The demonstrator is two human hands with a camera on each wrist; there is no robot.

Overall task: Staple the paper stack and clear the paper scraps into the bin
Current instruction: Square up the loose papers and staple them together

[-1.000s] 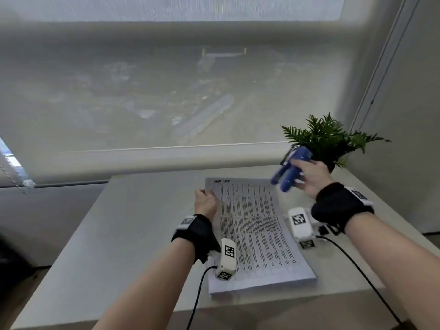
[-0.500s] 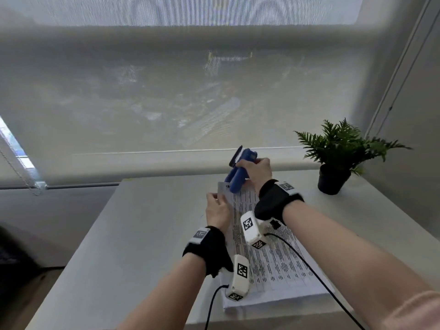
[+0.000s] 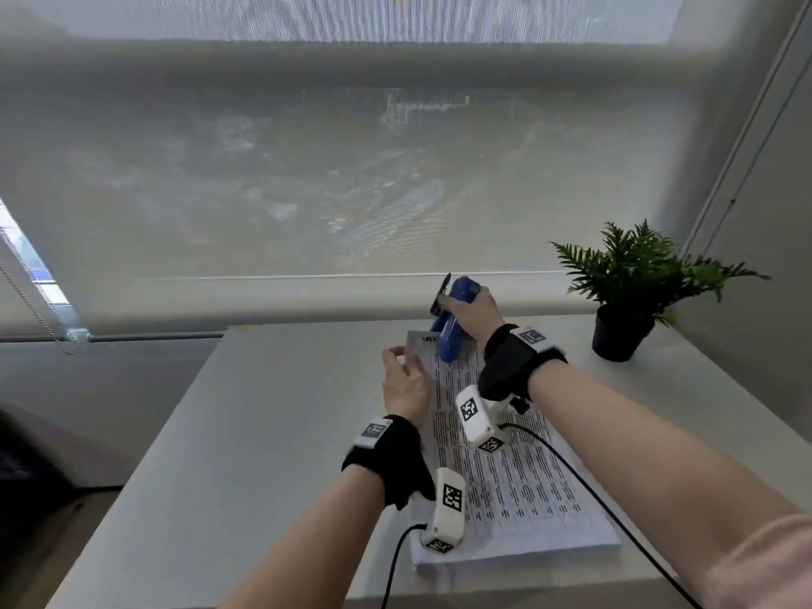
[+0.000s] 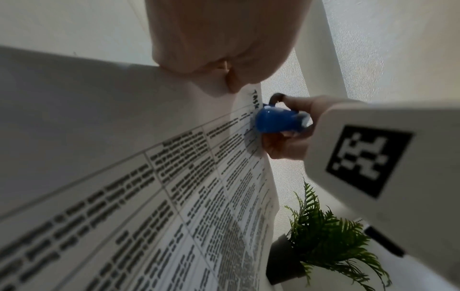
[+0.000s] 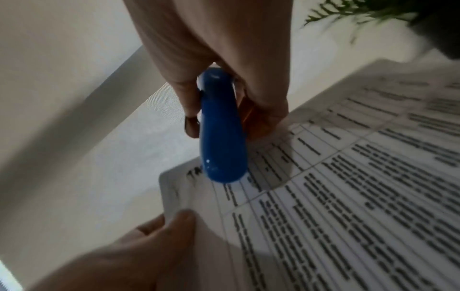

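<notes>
A printed paper stack (image 3: 505, 468) lies at the near edge of a pale table (image 3: 263, 432), its far-left corner lifted off the surface. The person's left hand (image 3: 404, 384) pinches that raised corner between thumb and fingers (image 5: 179, 218). Just beyond, the right hand (image 3: 472, 312) wraps its fingers round a blue stapler (image 3: 452, 327), nose down at the top of the corner beside a handwritten heading. Farther right, a potted fern (image 3: 632, 292) stands before the drawn window blind (image 3: 351, 169).

Blue stapler (image 3: 452, 327), white paper stack (image 3: 514, 490) with black printed rows, green plant (image 3: 641, 265) in black pot (image 3: 617, 334).
</notes>
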